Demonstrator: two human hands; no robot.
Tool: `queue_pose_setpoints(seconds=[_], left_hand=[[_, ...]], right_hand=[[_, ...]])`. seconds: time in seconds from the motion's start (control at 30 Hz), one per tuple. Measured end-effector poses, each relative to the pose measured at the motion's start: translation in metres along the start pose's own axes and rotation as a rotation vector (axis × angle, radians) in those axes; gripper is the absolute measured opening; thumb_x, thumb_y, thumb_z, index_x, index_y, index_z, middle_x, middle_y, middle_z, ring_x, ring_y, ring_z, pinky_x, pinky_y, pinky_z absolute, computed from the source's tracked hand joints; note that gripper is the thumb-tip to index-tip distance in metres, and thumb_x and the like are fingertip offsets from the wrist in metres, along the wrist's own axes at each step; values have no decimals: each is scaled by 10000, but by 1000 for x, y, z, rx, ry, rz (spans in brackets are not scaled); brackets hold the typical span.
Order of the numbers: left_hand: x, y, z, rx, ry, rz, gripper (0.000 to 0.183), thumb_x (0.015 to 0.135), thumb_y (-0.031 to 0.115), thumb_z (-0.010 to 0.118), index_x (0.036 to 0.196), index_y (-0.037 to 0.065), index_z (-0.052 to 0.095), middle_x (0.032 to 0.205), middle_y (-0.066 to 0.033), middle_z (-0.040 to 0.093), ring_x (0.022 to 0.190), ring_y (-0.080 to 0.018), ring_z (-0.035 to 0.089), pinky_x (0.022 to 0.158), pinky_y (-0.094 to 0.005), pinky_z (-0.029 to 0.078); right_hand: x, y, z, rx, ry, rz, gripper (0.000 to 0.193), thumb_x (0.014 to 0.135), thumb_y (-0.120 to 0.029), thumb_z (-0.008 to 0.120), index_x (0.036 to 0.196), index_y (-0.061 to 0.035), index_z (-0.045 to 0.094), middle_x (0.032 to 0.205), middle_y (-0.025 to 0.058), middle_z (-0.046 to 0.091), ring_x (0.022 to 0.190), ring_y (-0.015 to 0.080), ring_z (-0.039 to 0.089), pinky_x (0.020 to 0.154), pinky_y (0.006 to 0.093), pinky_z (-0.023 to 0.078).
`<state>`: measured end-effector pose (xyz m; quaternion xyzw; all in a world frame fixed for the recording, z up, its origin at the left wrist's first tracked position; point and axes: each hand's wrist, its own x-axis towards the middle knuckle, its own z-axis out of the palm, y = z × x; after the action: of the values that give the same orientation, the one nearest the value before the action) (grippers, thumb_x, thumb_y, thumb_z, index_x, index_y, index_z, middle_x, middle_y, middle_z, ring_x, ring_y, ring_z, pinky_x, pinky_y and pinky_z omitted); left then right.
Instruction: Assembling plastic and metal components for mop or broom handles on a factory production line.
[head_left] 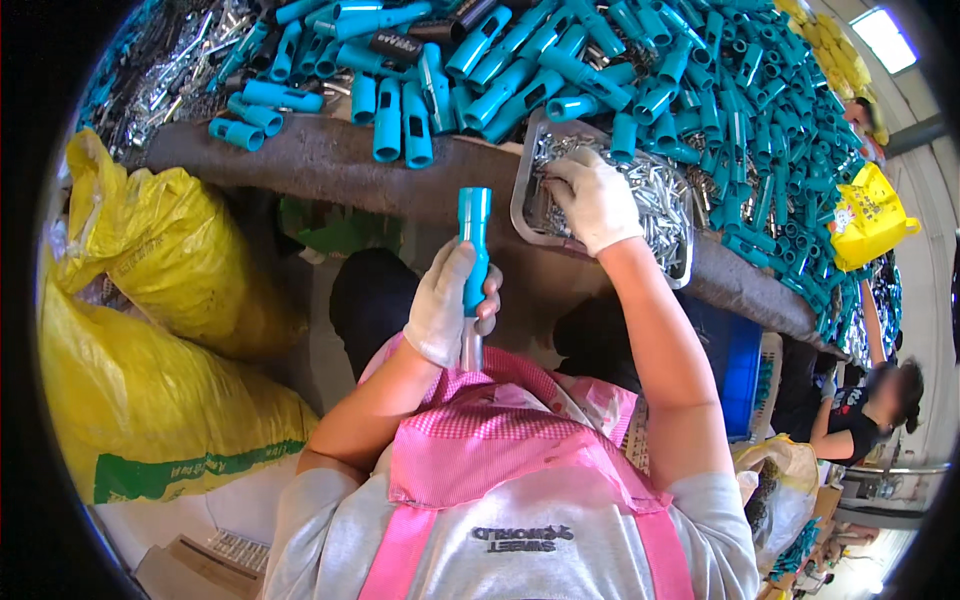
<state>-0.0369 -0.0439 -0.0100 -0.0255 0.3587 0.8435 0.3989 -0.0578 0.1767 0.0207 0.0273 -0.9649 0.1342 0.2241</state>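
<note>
My left hand (pixel 446 303), in a white glove, is wrapped round a teal tubular handle (pixel 474 215). It stands about upright in front of my apron, its wider open end up, and a bare metal shaft (pixel 472 346) sticks out below the hand. My right hand (pixel 592 200), also gloved, reaches into a clear plastic tray (pixel 519 205) of small silvery metal parts (pixel 655 195). Its fingers are bent together at the parts; whatever they pinch is too small to make out.
A large heap of teal handles (pixel 720 110) covers the bench (pixel 330 165) beyond the tray. Loose metal parts (pixel 190 70) lie at far left. Yellow sacks (pixel 170 370) bulge on my left. A yellow bag (pixel 868 220) sits at right, near another person (pixel 860 415). A blue bin (pixel 742 375) stands below the bench.
</note>
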Motion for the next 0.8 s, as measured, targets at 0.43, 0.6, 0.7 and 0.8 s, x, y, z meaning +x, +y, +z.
queue_pose_setpoints(seconds=[0.43, 0.6, 0.7, 0.8], left_hand=[[5, 12, -9, -526, -309, -194, 422, 988, 337, 363, 1282, 40, 422, 768, -58, 469, 548, -109, 415, 439, -228, 321], [14, 7, -8, -782, -569, -312, 440, 999, 334, 317, 1374, 107, 356, 796, -65, 487, 562, -110, 432, 452, -220, 335], [14, 5, -5, -868, -686, -359, 433, 1006, 338, 296, 1395, 150, 331, 816, -67, 502, 580, -110, 450, 461, -213, 345], [16, 4, -2, -862, -780, -409, 445, 1008, 342, 282, 1414, 161, 301, 826, -67, 514, 584, -114, 461, 459, -220, 356]], right_hand=[[-12, 1, -8, 219, 192, 228, 98, 756, -117, 686, 847, -86, 664, 808, 84, 622, 691, 261, 618, 643, 338, 491], [-25, -12, -18, 665, 123, 405, 109, 797, -49, 662, 905, -39, 655, 849, 62, 653, 720, 150, 623, 679, 272, 491], [-43, -53, -34, 1001, -93, 369, 92, 812, -10, 654, 901, -22, 635, 861, 19, 641, 814, 100, 586, 773, 247, 470], [-58, -67, -21, 1171, -125, 363, 79, 824, 9, 637, 897, -20, 634, 882, 16, 629, 840, 92, 570, 782, 242, 463]])
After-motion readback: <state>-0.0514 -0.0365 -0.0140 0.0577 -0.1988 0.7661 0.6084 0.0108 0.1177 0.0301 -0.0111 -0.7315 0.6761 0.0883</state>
